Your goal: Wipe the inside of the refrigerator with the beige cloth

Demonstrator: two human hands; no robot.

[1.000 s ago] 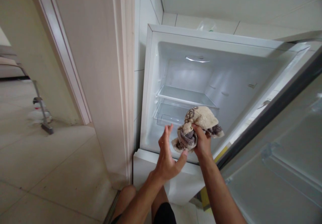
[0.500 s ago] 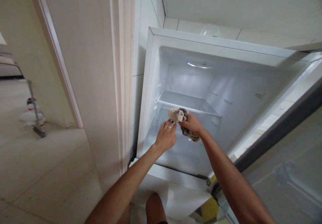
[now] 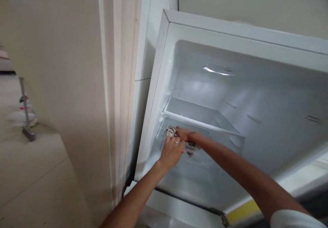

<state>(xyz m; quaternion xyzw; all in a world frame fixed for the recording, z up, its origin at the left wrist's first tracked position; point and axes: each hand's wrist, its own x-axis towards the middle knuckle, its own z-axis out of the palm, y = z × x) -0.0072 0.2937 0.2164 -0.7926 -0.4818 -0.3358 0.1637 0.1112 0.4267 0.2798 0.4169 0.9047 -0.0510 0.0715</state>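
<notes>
Inside the open refrigerator (image 3: 166,33), my right hand (image 3: 183,134) is closed on a bunched, patterned cloth (image 3: 170,131). It presses the cloth into the left part of a lower clear shelf (image 3: 202,129), under the upper glass shelf (image 3: 194,109). Just in front, my left hand (image 3: 173,151), with a ring on one finger, has its fingers curled over the front edge of the lower shelf. Part of the cloth shows below my right wrist; the fingertips of both hands are partly hidden.
A pale door frame (image 3: 120,84) stands close on the left, beside white wall tiles (image 3: 143,60). The lit lamp (image 3: 219,70) is at the back of the compartment. Below is a white lower door (image 3: 179,204). A broom (image 3: 27,118) stands on the floor far left.
My right hand has moved the cloth left and deeper onto the lower shelf. My left hand has come down to the shelf edge. The view has moved closer to the refrigerator.
</notes>
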